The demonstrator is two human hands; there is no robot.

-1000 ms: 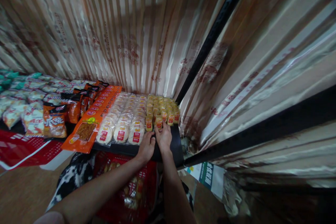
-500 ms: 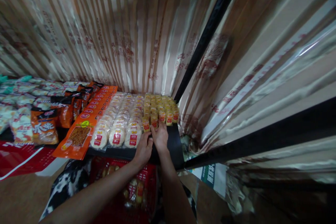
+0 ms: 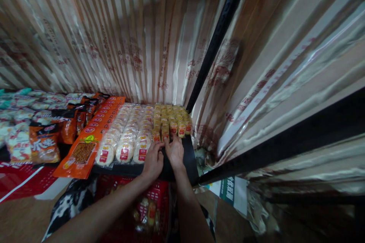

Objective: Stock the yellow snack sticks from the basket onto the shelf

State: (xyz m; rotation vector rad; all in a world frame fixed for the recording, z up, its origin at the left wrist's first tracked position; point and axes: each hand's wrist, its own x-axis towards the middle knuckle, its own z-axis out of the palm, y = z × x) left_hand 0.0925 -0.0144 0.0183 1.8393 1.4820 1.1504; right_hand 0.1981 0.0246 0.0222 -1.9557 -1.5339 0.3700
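Observation:
Rows of small yellow wrapped snack packets (image 3: 173, 117) with red labels fill the right end of a black shelf (image 3: 186, 155). My right hand (image 3: 174, 152) rests at the front of these rows, fingers apart, fingertips against or just before the front packets. Close on its left is my left hand (image 3: 154, 162), thumb apart from its loosely bent fingers, near the front left yellow packet. Neither hand visibly holds anything. Left of the yellow rows lie three rows of round white snacks in clear wrapping (image 3: 124, 151), each front one with a red label.
An orange hanging strip of snack sticks (image 3: 82, 153) and orange-black bags (image 3: 44, 144) lie farther left. Below the shelf, a red basket (image 3: 164, 212) holds wrapped items. A black post (image 3: 209, 57) rises at the back right before pleated plastic sheeting (image 3: 137, 34).
My right hand has drawn back slightly from the front yellow packets, uncovering more of them. My left hand stays beside it. The view has shifted a little.

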